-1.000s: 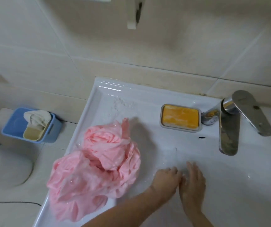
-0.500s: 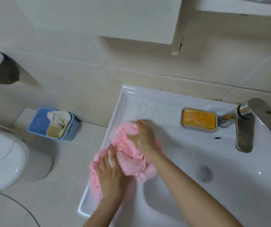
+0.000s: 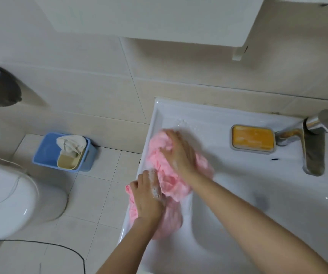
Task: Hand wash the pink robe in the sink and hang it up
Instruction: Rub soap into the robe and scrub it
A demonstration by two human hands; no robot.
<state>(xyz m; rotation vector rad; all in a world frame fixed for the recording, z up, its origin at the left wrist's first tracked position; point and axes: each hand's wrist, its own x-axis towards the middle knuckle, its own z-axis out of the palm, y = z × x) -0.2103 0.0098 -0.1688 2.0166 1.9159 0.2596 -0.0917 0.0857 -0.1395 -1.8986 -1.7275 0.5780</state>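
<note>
The wet pink robe (image 3: pixel 172 184) is bunched on the left ledge of the white sink (image 3: pixel 204 113), partly hanging over its left rim. My right hand (image 3: pixel 179 153) lies on the far part of the bunch, fingers spread and curled over the fabric. On the near part, at the rim, my left hand (image 3: pixel 147 196) presses down with soap foam on its thumb side. Much of the robe is hidden under both hands.
A yellow soap bar in a grey dish (image 3: pixel 252 139) sits on the back ledge beside the chrome faucet (image 3: pixel 310 155). On the floor to the left are a blue bin (image 3: pixel 46 153), a white toilet (image 3: pixel 6 200) and a black cable (image 3: pixel 70 252). A white cabinet (image 3: pixel 149 16) hangs above.
A second ago both hands were together in the basin, apart from the robe. They moved left onto it, and since half a second ago they keep kneading it; the view shifted left.
</note>
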